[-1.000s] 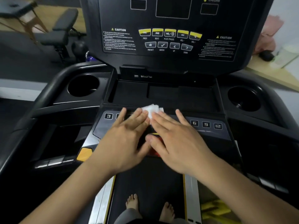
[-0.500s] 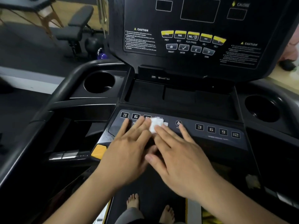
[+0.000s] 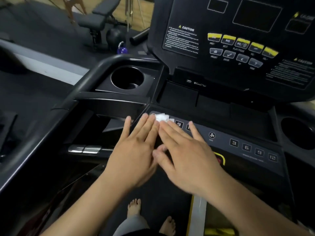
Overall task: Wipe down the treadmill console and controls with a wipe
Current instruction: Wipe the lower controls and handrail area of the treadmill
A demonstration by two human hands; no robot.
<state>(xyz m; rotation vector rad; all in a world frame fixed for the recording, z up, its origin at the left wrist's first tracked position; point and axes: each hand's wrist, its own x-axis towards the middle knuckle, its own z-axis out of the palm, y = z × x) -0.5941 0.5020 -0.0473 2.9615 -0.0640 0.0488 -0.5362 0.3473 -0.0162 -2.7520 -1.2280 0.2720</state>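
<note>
A small white wipe (image 3: pixel 162 117) lies on the left end of the treadmill's grey button strip (image 3: pixel 221 142), over the left number keys. My left hand (image 3: pixel 134 150) and my right hand (image 3: pixel 185 154) lie flat side by side, fingers straight, fingertips pressing the wipe's near edge. Most of the wipe is hidden under the fingers. The black upright console (image 3: pixel 238 41) with yellow and grey buttons rises behind the strip.
A cup holder (image 3: pixel 127 77) sits at the left and another (image 3: pixel 298 132) at the right, with a black tray (image 3: pixel 196 97) between them. The black handrail (image 3: pixel 85 86) curves at the left. A weight bench (image 3: pixel 100 19) stands beyond. Bare feet (image 3: pixel 134 206) stand on the belt.
Both hands have slid the wipe leftward along the button strip, from its middle to its left end. The camera has swung left with them.
</note>
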